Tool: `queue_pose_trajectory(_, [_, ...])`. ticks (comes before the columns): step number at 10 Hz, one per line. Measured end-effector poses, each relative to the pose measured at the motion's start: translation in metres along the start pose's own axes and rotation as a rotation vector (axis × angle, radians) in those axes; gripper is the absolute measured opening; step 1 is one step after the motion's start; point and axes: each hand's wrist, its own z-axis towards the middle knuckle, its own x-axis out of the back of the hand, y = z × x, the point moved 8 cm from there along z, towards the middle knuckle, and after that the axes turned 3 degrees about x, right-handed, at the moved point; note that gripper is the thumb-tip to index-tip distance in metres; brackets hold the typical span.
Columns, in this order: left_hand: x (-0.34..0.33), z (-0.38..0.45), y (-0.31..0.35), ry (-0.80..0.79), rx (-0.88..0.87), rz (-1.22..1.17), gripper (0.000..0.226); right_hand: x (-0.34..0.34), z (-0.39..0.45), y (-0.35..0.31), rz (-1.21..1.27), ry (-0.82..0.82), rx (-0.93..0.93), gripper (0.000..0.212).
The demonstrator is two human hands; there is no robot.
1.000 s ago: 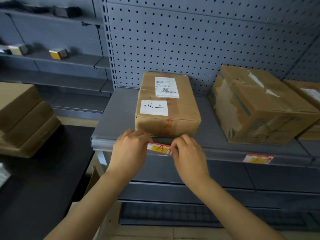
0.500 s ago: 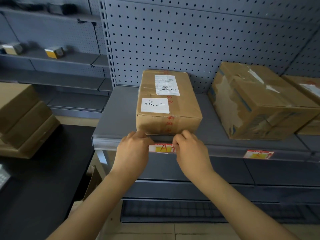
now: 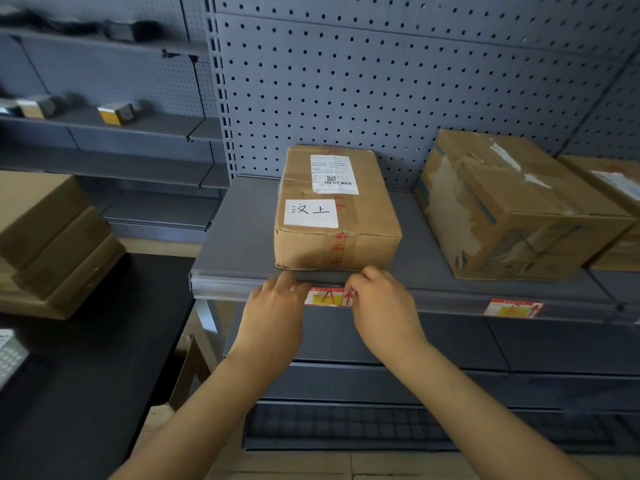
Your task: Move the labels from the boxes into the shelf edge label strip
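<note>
A small red, white and yellow label [image 3: 327,296] marked "A" lies level in the clear shelf edge label strip [image 3: 221,282], just below a taped cardboard box [image 3: 337,216]. My left hand [image 3: 277,306] pinches the label's left end. At its right end my right hand [image 3: 381,303] presses it with the fingertips. A second label [image 3: 514,308] of the same kind sits in the strip further right, under a larger worn box [image 3: 512,209].
A third box [image 3: 613,188] stands at the far right of the grey shelf. Stacked cardboard boxes [image 3: 52,237] rest on a black table [image 3: 86,375] to the left. Pegboard [image 3: 381,81] backs the shelf, and small boxes [image 3: 116,114] sit on the far left shelves.
The label was tilted in front of the strip a second ago; it now lies straight in the strip. Both hands have stayed at its ends.
</note>
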Motion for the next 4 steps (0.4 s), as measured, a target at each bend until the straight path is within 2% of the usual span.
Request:
queue_pose_trajectory(1, [-0.006,-0.01,0.004,-0.067,-0.017,0.058,0.071,-0.001,-0.008,-0.004,-0.022,-0.03,-0.017,0.029])
queue_pose_trajectory(3, [-0.012,-0.02,0.009,-0.122,-0.019,0.034,0.077,0.005,-0.024,0.002,0.04,0.009,-0.091,0.036])
queue_pose_trajectory(4, [-0.008,-0.03,0.009,-0.166,0.013,0.039,0.081,0.031,-0.041,0.015,0.185,0.14,-0.166,0.024])
